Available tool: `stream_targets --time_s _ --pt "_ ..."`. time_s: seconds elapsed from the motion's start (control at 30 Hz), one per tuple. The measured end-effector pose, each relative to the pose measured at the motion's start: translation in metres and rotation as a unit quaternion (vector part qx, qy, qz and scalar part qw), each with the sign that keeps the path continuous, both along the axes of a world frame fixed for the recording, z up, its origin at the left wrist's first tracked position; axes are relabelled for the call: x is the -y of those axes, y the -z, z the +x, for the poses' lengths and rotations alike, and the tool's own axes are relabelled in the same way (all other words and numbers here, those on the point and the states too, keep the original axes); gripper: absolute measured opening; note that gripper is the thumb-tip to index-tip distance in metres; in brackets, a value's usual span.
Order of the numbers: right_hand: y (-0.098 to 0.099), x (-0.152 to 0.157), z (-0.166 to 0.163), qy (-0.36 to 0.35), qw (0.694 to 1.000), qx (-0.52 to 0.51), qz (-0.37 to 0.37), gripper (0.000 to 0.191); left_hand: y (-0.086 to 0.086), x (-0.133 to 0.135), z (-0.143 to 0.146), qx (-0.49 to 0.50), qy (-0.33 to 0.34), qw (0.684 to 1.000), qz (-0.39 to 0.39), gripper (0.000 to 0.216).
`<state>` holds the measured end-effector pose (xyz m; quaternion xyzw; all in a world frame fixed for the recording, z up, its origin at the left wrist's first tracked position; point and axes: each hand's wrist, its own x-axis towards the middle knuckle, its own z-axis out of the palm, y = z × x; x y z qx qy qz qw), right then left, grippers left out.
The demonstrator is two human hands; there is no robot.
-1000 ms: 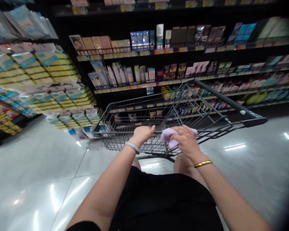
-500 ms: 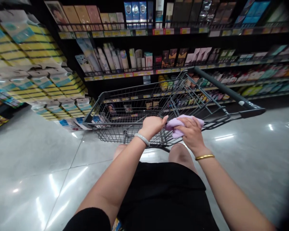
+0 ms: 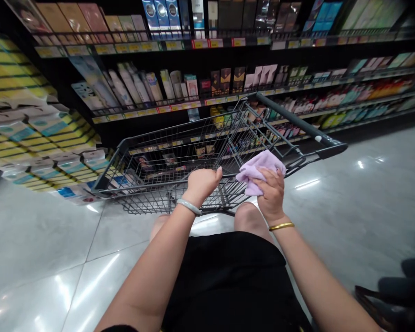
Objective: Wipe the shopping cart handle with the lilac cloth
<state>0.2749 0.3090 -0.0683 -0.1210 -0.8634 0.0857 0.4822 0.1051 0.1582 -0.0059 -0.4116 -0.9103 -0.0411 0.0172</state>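
Note:
A dark grey wire shopping cart (image 3: 166,186) stands sideways right in front of me. My left hand (image 3: 203,183), with a pale bangle at the wrist, is closed over the near top rail of the cart, thumb sticking out to the right; its fingertips are hidden. To the right of it, my right hand (image 3: 271,190), wearing a gold bangle, grips a lilac cloth (image 3: 261,161). The cloth is bunched and hangs over the near rail, below the cart's handle (image 3: 293,121). Through the wire, the cart basket shows the shelf goods behind it.
Behind the cart run shelves (image 3: 134,115) of boxes, bottles and tubes with price tags. Yellow striped packs (image 3: 41,138) are stacked at the left. Polished floor (image 3: 38,258) lies around. A dark object (image 3: 394,293), partly cut off, is at the lower right.
The view has turned to the right, so everything sits farther left. My right hand with the cloth has moved slightly away from my left hand, and the cloth is more spread out.

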Motion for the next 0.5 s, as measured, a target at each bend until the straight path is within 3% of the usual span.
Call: stream_targets --time_s 0.23,0.5 --pt "0.032 0.026 0.0 -0.021 0.997 0.065 -0.038 0.032 -0.003 -0.004 0.001 0.006 -0.015 1.0 -0.018 0.077" --pt "0.008 0.021 0.0 -0.006 0.997 0.037 -0.065 0.032 -0.002 -0.005 0.001 -0.001 -0.014 1.0 -0.021 0.075"
